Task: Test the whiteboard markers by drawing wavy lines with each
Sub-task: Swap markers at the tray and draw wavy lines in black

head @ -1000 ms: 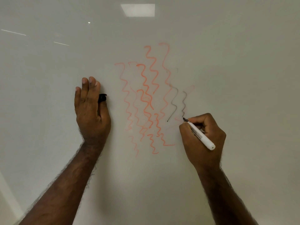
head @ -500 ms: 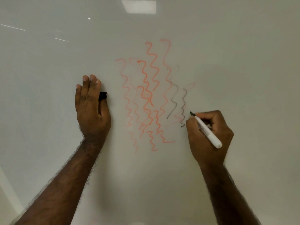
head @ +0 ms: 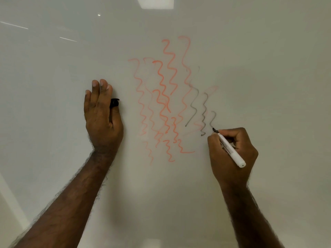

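Black marker cap (head: 114, 102) mostly hidden under left hand (head: 102, 119) fingers; only end shows. Marker (head: 231, 151) label blurred, partly covered by right hand (head: 231, 154) fingers. Ceiling-light reflection (head: 155, 2) cut by top edge.

Two forearms in view, both bare to the lower frame edge; no sleeve visible on either. Dense dark hair along both forearms, running up to the wrists. Left hand (head: 103, 119): back of hand toward camera, short trimmed fingernails visible on three fingers. Right hand (head: 231, 154): knuckles and back of hand visible, nails hidden from this view
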A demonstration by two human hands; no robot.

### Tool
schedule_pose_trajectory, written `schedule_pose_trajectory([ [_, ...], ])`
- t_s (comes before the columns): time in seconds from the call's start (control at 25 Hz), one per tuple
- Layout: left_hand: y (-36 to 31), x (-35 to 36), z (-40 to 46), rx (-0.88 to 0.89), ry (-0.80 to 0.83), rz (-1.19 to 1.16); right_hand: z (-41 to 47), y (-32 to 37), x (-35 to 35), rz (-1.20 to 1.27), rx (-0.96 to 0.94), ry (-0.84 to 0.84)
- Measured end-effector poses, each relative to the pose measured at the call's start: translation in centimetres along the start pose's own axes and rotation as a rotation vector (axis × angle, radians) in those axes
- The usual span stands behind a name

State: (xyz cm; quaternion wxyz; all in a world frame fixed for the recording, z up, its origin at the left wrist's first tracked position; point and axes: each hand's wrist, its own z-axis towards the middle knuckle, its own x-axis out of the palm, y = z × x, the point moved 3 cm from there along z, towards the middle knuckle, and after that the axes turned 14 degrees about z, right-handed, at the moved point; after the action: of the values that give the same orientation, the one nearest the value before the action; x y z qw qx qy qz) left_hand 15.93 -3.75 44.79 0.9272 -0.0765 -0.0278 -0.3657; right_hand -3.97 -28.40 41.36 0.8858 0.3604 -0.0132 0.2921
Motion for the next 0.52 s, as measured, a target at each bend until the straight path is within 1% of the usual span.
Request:
schedule_pose_trajectory([
  [0.12, 0.1, -0.1, -0.3, 0.002, 0.001, 0.018, -1.1, -0.7, -0.3, 0.006, 0.066, 0.003],
  [0.32, 0.2, -0.2, -0.8, 0.009, 0.016, 0.029, -2.1, -2.1, -1.0, 0.022, 0.121, 0.016],
  [0.52, 0.1, -1.3, -2.5, -0.008, 0.107, 0.037, -2.9, -3.1, -1.8, 0.055, 0.181, 0.032],
])
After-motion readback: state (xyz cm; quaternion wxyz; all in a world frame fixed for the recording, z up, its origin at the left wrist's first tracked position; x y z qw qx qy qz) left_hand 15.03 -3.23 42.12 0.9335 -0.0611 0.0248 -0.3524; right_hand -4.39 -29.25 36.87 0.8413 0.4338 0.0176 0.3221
